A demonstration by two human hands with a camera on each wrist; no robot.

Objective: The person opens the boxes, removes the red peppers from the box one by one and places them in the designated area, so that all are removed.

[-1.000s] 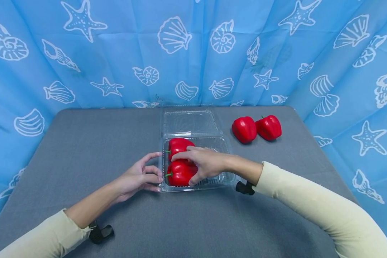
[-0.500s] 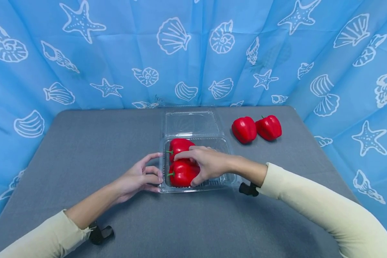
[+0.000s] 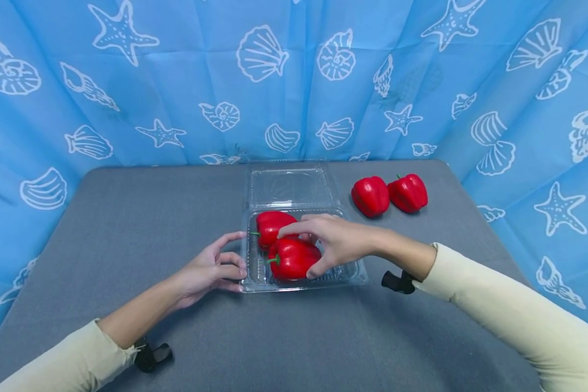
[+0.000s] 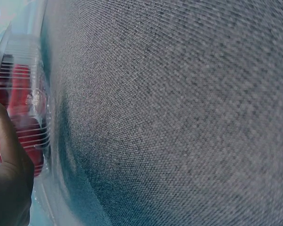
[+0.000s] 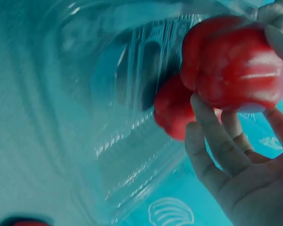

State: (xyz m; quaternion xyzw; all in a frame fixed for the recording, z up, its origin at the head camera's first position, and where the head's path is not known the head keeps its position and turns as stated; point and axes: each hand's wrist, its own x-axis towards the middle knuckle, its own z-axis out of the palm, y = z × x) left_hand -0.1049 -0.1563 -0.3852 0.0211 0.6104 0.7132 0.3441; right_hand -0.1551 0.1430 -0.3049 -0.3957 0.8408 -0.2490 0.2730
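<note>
My right hand (image 3: pixel 345 239) grips a red bell pepper (image 3: pixel 294 260) between thumb and fingers, over the base of a clear plastic clamshell container (image 3: pixel 304 288). In the right wrist view, the gripped pepper (image 5: pixel 236 63) sits nearer the camera than a second one (image 5: pixel 172 108), which lies behind it in the container. In the head view, that second red bell pepper (image 3: pixel 273 226) rests at the container's back left, its green stem to the left. My left hand (image 3: pixel 208 272) holds the container's left edge, thumb and fingertips at the rim.
Two more red bell peppers, one on the left (image 3: pixel 371 196) and one on the right (image 3: pixel 408 193), sit close together at the back right of the grey table (image 3: pixel 152 218). The clear lid (image 3: pixel 289 185) lies folded back. A blue seashell curtain (image 3: pixel 294 81) hangs behind.
My right hand has moved to the right, carrying the front pepper away from the container's left wall. The back pepper has barely shifted, and my left hand has stayed at the rim.
</note>
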